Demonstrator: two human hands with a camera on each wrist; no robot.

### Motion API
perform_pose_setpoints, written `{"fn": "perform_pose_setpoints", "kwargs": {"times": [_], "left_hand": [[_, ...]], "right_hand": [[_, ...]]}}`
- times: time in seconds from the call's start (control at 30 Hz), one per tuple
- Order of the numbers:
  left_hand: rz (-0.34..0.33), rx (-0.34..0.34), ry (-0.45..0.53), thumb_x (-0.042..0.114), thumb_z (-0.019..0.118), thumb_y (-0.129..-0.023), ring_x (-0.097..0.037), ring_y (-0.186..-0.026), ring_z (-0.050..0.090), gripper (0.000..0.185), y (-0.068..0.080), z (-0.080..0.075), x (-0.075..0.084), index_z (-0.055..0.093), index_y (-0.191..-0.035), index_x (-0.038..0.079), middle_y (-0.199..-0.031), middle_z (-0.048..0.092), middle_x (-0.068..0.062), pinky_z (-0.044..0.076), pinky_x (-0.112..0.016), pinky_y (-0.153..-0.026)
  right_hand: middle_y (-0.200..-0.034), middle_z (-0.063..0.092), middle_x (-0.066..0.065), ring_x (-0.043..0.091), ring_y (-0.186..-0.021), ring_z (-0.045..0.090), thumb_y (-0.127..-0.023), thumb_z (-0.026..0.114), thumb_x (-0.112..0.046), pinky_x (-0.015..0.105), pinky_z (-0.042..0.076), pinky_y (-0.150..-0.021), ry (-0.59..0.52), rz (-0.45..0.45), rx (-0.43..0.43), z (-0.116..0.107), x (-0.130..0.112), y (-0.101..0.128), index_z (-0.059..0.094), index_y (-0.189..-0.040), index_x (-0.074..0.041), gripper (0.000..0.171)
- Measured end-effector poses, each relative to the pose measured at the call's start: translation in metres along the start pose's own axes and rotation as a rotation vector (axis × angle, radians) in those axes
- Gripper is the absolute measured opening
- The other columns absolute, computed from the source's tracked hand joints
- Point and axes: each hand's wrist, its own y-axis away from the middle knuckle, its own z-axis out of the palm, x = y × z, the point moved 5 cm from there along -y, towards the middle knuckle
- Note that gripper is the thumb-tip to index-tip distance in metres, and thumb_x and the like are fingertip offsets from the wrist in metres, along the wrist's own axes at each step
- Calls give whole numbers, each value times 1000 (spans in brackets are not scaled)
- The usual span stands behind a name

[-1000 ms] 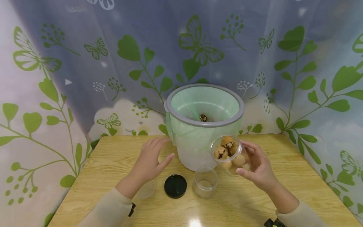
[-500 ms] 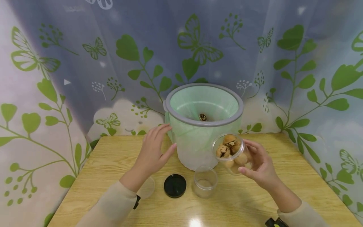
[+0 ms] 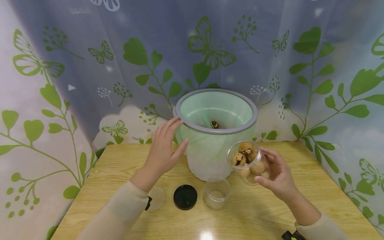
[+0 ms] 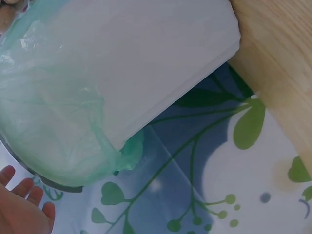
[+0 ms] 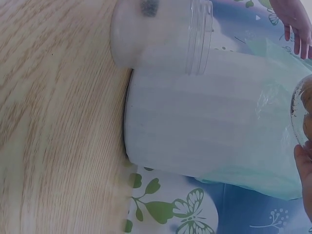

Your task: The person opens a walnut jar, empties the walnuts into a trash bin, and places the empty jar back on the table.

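Observation:
My right hand (image 3: 280,180) grips a clear plastic jar (image 3: 248,180), thumb in front and fingers behind. Several brown walnuts (image 3: 239,159), some with cracked shells, fill this tilted jar. To its left stands a waste bin with a grey rim (image 3: 220,132) and a pale green liner bag (image 3: 204,140). A dark, cracked walnut piece (image 3: 214,124) lies inside the bin. My left hand (image 3: 162,143) is raised beside the bin, holding nothing, its fingertips at the rim's left side. In the left wrist view, that hand's fingers (image 4: 22,187) are loosely spread by the rim.
On the wooden table (image 3: 246,220), in front of the bin, stands a second clear jar (image 3: 217,201) without a lid. A black lid (image 3: 185,197) lies left of it, then a clear disc (image 3: 157,199) partly behind my left sleeve. A patterned curtain (image 3: 150,26) hangs behind.
My left hand has risen from beside the bin's lower side up to its rim. My right hand has shifted slightly right with the jar of walnuts.

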Motion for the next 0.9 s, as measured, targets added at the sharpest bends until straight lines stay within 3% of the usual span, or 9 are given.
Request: {"fn": "perform_pose_setpoints", "kwargs": {"times": [0.3,0.57,0.9], "left_hand": [[0,-24,-70,58,33,-104,-31,-139,36,65,-19,1,5,48,-145,11,-154,41,-10,28,-59,-101],[-25,-52,-80,64,23,-103,-29,-145,31,73,-35,5,-2,50,-145,11,-154,42,-11,18,-60,-111],[-73,-164,-97,70,13,-100,-29,-150,22,80,-45,14,-8,44,-152,17,-160,34,-8,9,-60,-116]], "right_hand": [[-142,54,16,23,-127,55,-74,67,25,27,52,-92,-14,7,12,-4,0,1,37,-146,10,79],[-141,54,16,23,-126,55,-77,69,22,27,54,-90,-20,16,19,-6,1,1,37,-146,9,77],[-142,54,16,23,-128,54,-81,71,18,28,53,-93,-27,6,11,-9,2,1,36,-147,9,75]]}}
